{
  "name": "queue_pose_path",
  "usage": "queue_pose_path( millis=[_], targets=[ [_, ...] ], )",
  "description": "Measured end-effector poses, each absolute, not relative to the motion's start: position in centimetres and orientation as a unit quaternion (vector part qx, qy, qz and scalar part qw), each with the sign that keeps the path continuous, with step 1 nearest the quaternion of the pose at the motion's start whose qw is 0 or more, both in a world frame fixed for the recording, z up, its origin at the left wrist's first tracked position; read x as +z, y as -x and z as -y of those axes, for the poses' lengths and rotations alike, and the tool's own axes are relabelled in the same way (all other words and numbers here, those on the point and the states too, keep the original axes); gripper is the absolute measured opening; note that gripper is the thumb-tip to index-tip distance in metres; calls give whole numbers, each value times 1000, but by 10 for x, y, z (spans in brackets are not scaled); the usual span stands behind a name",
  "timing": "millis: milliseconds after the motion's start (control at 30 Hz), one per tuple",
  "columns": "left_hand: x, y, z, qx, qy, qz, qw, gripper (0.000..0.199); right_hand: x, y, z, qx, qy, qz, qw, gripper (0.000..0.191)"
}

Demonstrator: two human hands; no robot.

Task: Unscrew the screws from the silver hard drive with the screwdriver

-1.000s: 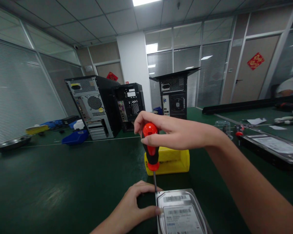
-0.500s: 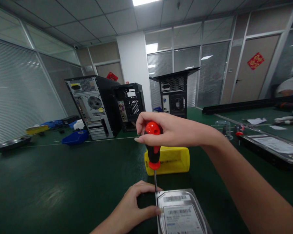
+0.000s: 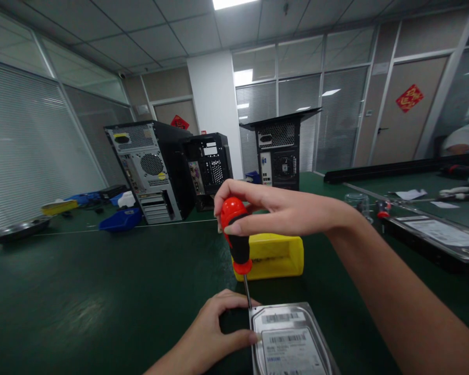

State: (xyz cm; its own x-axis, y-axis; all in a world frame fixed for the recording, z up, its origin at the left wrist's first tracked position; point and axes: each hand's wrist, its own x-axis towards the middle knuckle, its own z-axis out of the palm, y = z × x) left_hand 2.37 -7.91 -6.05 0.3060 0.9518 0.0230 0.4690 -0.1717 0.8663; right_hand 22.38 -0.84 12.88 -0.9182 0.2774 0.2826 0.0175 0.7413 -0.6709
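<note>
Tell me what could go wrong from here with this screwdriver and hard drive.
The screwdriver leans rather than standing straight, so its tip might slip at the corner of the hard drive and scratch it. The left hand has a fingertip right behind that corner, so a slip could jab it. The drive might also twist, since only that hand appears to steady it.

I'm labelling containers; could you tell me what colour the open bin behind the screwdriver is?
Yellow bin, clearest in the head view.

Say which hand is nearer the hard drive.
Left hand: its thumb touches the hard drive at the left edge. Right hand is higher up, holding the screwdriver, clear of the drive.
</note>
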Motion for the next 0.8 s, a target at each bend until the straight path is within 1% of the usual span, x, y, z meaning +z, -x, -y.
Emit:
queue_pose_path(
  millis=[133,267,333,400,500,533,733,800],
  targets=[
    [-59,-24,80,304,-700,-508,399,47,129,-223,8,358,25,915,185,19],
    [-59,-24,79,292,-701,-511,403,45,127,-217,9,332,5,921,202,6],
    [-60,-24,78,296,-703,-509,400,45,125,-213,9,320,5,921,224,14],
    [-61,-24,78,302,-703,-508,396,45,124,-211,9,308,14,921,236,16],
    [-62,-23,78,302,-703,-506,398,46,124,-212,8,306,40,921,238,5],
    [-62,-23,78,301,-703,-506,399,46,124,-213,8,309,47,920,235,7],
    [-57,-25,78,289,-700,-513,404,46,124,-217,7,316,61,919,229,31],
    [-56,-25,78,287,-701,-513,404,46,124,-217,6,322,56,917,230,36]
  ],
)
